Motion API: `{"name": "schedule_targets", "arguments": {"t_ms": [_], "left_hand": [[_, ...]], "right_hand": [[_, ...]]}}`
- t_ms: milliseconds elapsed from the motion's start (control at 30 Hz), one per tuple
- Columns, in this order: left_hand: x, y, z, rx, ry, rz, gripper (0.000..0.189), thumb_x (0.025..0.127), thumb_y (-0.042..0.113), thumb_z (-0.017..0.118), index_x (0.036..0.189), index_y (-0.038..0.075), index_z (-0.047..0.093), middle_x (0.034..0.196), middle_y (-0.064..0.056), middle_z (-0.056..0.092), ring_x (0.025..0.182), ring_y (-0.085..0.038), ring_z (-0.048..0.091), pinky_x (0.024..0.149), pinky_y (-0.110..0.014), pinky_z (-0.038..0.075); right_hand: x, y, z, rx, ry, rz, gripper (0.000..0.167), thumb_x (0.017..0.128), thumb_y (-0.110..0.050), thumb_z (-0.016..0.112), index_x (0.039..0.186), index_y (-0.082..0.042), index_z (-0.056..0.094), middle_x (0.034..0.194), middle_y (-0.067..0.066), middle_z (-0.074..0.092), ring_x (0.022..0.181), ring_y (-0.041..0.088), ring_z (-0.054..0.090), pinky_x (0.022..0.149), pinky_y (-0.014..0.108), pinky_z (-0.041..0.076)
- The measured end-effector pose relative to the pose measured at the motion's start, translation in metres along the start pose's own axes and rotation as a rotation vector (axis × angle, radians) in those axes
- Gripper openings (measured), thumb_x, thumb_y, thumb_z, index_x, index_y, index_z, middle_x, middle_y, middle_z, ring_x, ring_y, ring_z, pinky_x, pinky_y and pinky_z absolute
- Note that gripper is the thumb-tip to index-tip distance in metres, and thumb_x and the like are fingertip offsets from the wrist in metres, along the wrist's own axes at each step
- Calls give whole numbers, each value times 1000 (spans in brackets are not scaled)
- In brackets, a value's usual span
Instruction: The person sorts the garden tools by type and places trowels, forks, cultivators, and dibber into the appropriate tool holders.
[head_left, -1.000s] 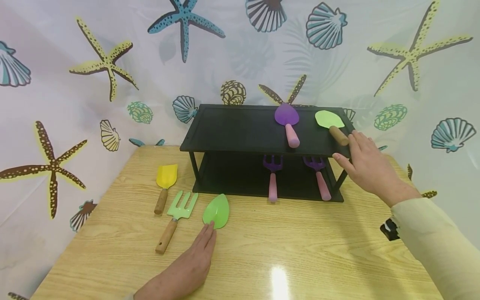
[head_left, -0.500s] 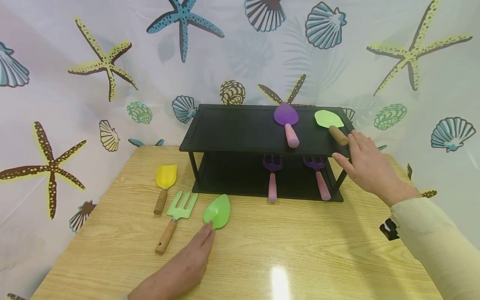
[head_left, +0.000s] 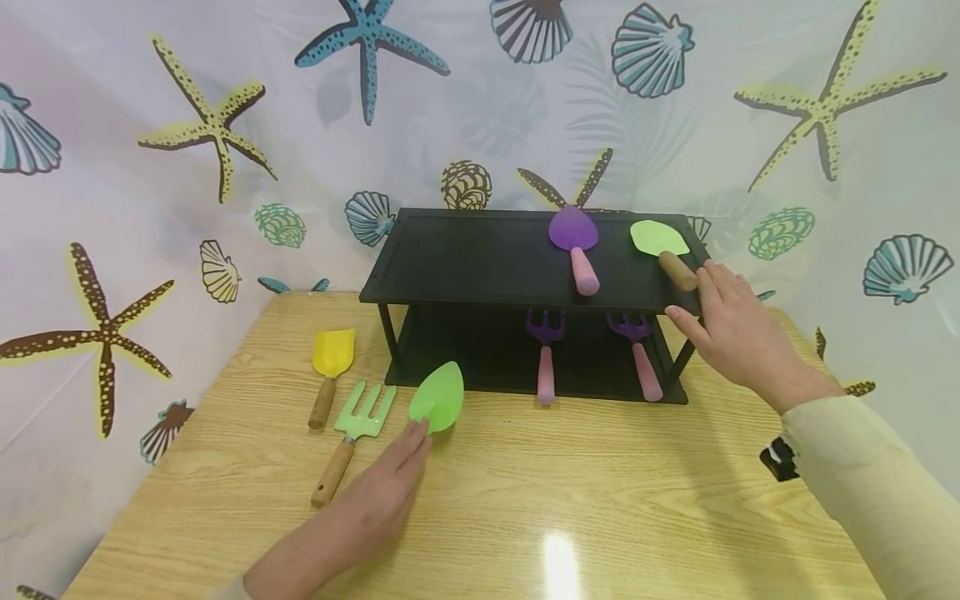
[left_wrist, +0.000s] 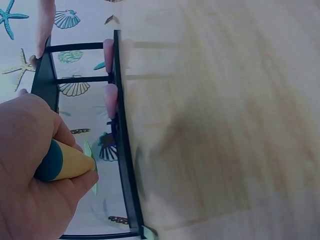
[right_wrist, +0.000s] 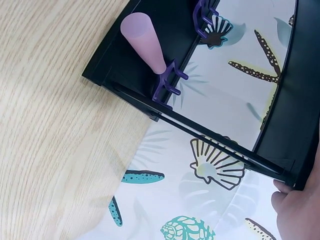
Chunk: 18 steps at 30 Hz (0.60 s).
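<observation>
My left hand (head_left: 363, 508) grips a green trowel by its wooden handle (left_wrist: 75, 162), which has a teal end. The trowel's leaf-shaped blade (head_left: 438, 396) points forward, close before the black two-tier shelf (head_left: 472, 258). At the shelf's right front corner rests my right hand (head_left: 738, 333), fingers straight along the end and thumb at the front edge. Beside its fingertips lies a light green trowel (head_left: 658, 239) on the top board, with a purple trowel (head_left: 573, 229) to its left. Two purple hand forks, one left (head_left: 546, 358) and one right (head_left: 637, 354), lie on the lower board.
Left of the shelf, a yellow scoop (head_left: 333, 354) and a light green hand fork (head_left: 360, 421) lie on the wooden table (head_left: 570, 475). A patterned cloth (head_left: 480, 108) hangs behind. A small black object (head_left: 780, 460) is by the right sleeve.
My left hand has raised the green trowel and moved it forward, toward the shelf's front edge. The right hand stays at the shelf corner.
</observation>
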<state>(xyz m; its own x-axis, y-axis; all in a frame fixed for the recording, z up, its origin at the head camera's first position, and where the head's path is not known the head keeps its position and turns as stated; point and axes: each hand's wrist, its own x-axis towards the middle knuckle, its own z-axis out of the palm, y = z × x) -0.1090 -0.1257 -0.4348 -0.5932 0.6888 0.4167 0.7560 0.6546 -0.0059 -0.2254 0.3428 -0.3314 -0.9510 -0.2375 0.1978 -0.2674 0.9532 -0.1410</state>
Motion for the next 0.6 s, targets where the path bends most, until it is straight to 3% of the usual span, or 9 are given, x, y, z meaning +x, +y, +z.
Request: {"name": "schedule_targets", "arguments": {"t_ms": [233, 367, 467, 600], "left_hand": [[8, -2, -16, 64, 16, 36, 64, 105, 17, 5, 133, -16, 52, 145, -28, 49, 135, -37, 51, 104, -38, 49], [13, -3, -25, -28, 0, -17, 43, 102, 7, 37, 137, -14, 49, 149, -26, 45, 138, -36, 47, 105, -39, 47], [17, -4, -31, -73, -22, -55, 51, 89, -3, 57, 138, -13, 48, 151, -25, 43, 140, -35, 45, 105, -39, 48], [21, -7, -41, -70, -27, -55, 55, 86, -6, 59, 139, -12, 48, 152, -23, 43, 140, -33, 45, 104, -38, 49]], "right_hand": [[1, 1, 1, 6, 11, -15, 85, 105, -52, 32, 152, 15, 12, 157, 38, 15, 147, 52, 15, 124, 59, 7], [0, 1, 1, 7, 12, -15, 85, 105, -52, 32, 152, 15, 12, 157, 38, 15, 147, 52, 15, 124, 59, 7], [0, 0, 0, 3, 6, -10, 85, 105, -53, 32, 152, 15, 12, 157, 38, 14, 147, 52, 14, 124, 59, 7], [0, 0, 0, 0, 8, -11, 85, 105, -53, 32, 152, 15, 12, 157, 38, 15, 147, 53, 15, 124, 59, 8]]}}
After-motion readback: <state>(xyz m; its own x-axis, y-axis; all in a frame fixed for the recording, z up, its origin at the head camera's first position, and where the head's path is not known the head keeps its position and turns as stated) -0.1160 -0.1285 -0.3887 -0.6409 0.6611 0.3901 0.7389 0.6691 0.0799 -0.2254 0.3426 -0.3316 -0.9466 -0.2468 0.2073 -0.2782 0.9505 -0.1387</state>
